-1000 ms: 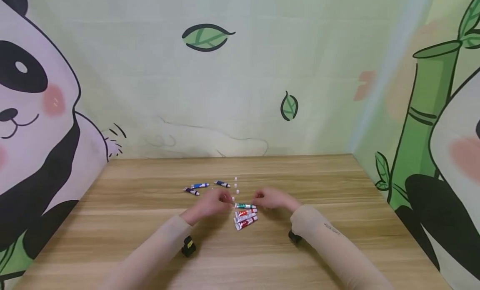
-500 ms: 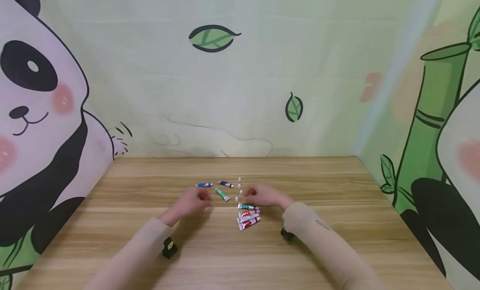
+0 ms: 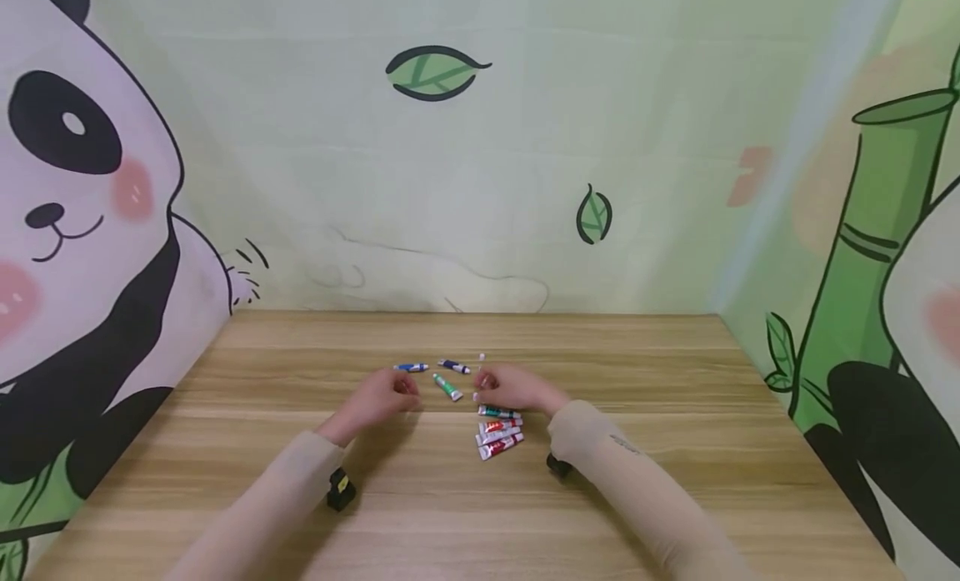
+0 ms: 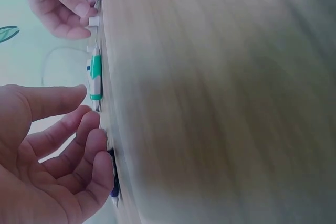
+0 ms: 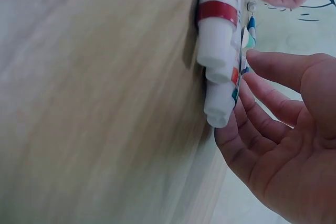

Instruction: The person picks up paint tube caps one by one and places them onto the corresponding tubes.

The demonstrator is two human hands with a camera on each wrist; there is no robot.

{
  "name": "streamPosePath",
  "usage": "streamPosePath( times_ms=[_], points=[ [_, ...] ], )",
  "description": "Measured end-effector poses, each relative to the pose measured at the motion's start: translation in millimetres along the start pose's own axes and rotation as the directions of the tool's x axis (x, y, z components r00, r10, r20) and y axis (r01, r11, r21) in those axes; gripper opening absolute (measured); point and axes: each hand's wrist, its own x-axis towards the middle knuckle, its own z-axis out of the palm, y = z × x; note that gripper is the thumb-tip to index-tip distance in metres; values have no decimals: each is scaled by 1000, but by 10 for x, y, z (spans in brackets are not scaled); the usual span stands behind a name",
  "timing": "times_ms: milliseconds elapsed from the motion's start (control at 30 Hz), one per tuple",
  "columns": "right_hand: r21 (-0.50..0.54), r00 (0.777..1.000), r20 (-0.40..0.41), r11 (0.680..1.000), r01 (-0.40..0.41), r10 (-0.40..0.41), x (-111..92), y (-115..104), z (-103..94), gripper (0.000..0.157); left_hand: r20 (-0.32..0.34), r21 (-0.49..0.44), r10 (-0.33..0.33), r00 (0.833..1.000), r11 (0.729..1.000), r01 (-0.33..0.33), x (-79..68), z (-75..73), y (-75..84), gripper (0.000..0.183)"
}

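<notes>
- Light green tube (image 3: pixel 447 387) lies on the surface (image 3: pixel 450 514).
- Left hand (image 3: pixel 379 401), left of the tube: fingers loosely curled, grip empty.
- Right hand (image 3: pixel 516 387), right of it: thumb parted from fingers, grip empty.

On a wood-grain tabletop (image 3: pixel 637 364), the left hand (image 3: pixel 377 403), fingers loosely bent, hovers beside a bright-green-and-white paint tube (image 3: pixel 447 387), near a blue-and-white paint tube (image 3: pixel 414 368). The right hand (image 3: pixel 519 388) is just beyond a dark-green-banded paint tube (image 3: pixel 499 413), beside a small white cap (image 3: pixel 476 397). Nearer the person, a slanted dark-red-and-silver paint tube (image 3: pixel 501 447) lies closest; behind stands a pale green backdrop (image 3: pixel 337 131) printed with cartoon pandas (image 3: pixel 67 231).
</notes>
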Motion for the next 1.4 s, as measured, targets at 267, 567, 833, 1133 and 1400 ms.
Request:
streamPosePath(
  times_ms=[267,567,833,1133,1400],
  points=[
    [-33,1000,17,999,12,-11,81,-3,66,13,-12,-15,-9,1000,1000,9,190,161,123,11],
    [-30,1000,4,999,-21,21,88,-24,108,6,-38,47,-59,998,997,61,381,298,223,18],
    [53,1000,-26,999,0,1,30,32,98,6,-14,86,-49,999,995,50,504,374,312,16],
    [123,990,-130,992,-35,51,-90,155,1,8,16,62,-44,999,997,43,516,410,335,16],
    [153,985,-156,987,-45,69,-152,160,-133,12,50,-41,-47,998,998,49,519,317,300,14]
  ],
)
